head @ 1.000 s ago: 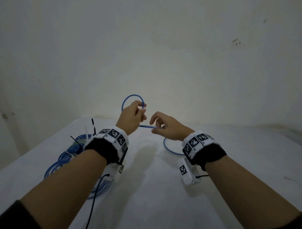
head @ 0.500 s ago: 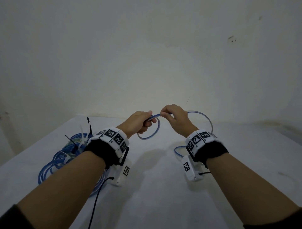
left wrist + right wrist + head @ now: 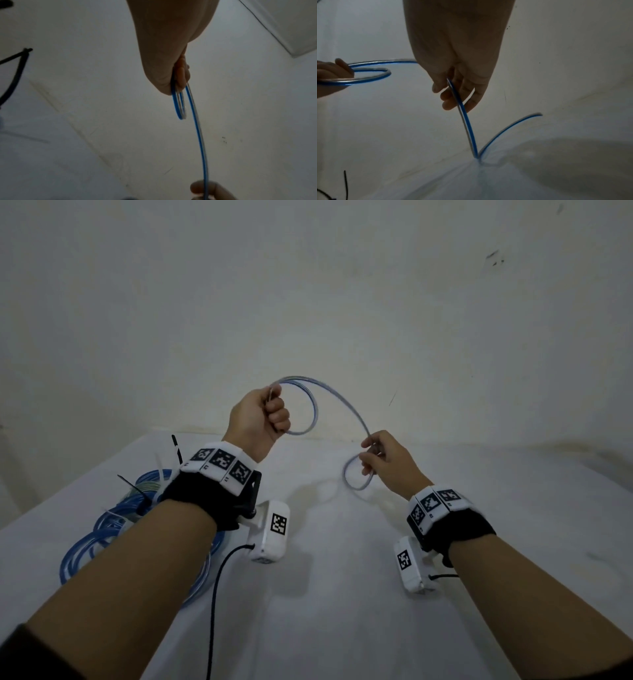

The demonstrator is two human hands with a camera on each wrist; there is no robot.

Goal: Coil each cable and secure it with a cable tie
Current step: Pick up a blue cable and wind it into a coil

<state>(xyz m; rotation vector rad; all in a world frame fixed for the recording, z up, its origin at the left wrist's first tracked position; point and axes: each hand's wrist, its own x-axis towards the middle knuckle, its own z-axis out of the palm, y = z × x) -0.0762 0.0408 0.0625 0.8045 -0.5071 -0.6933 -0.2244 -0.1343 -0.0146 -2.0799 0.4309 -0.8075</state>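
Observation:
A thin blue cable (image 3: 346,405) runs in the air between both hands above the white table (image 3: 342,594). My left hand (image 3: 260,417) is raised in a fist and grips a small loop of the cable (image 3: 180,106). From there the cable (image 3: 373,75) arcs down to my right hand (image 3: 380,460), lower and to the right, which pinches it between thumb and fingers (image 3: 453,97). Below the right hand the cable bends into a short hanging loop (image 3: 356,481), and its free end (image 3: 536,115) curves up off the table.
A pile of coiled blue cables (image 3: 113,529) with black and white cable ties (image 3: 137,491) sticking up lies on the table's left side, partly under my left forearm. A black cord (image 3: 215,594) hangs from the left wrist camera. A pale wall stands behind the table.
The hands have drawn apart: the left rose with its loop, the right moved down and right along the cable. The camera also tilted upward.

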